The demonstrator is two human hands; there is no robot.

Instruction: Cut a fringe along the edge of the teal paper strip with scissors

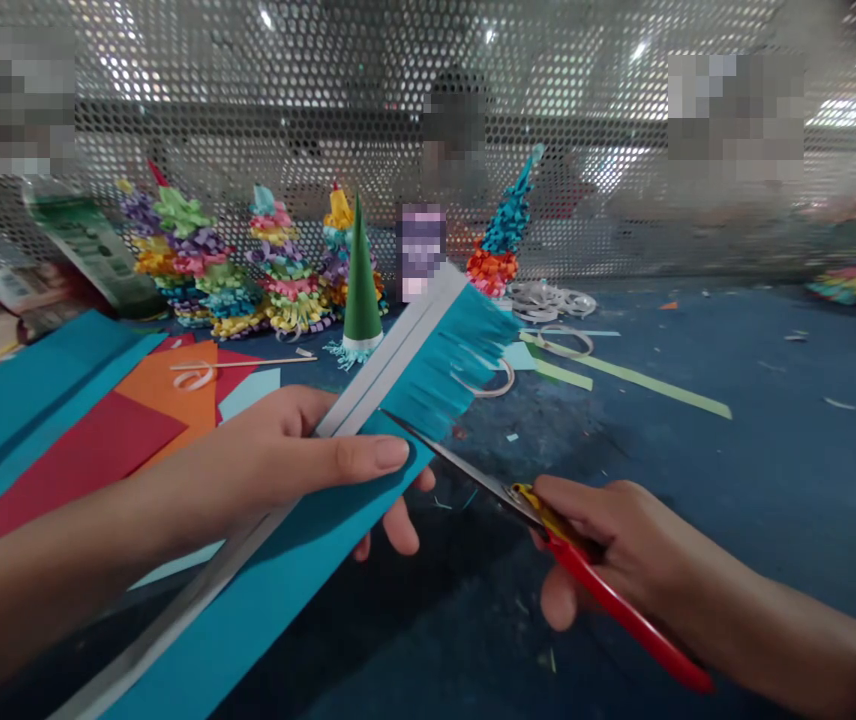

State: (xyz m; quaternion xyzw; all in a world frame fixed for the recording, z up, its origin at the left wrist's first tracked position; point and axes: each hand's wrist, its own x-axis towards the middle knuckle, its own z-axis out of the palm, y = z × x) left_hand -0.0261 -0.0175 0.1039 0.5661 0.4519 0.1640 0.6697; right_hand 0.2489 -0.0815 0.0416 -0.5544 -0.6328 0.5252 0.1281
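A long blue paper strip (248,590) with a white folded edge runs diagonally from the lower left up to the centre. Its upper part is cut into a fringe. My left hand (323,450) grips the strip, thumb on top and fingers beneath. Red-handled scissors (608,600) are held in my right hand (623,540), with their blades at the blue paper just beyond my left thumb, where the fringe ends. The fingers of my right hand are wrapped round the handles and partly hidden.
Behind stand a green paper cone (361,290), several colourful fringed cones (282,270) and a green-labelled bottle (94,250). Coloured sheets (90,440) lie at the left. Green strips (638,375) and white rings (548,300) lie right of centre, before a perforated metal panel (285,60).
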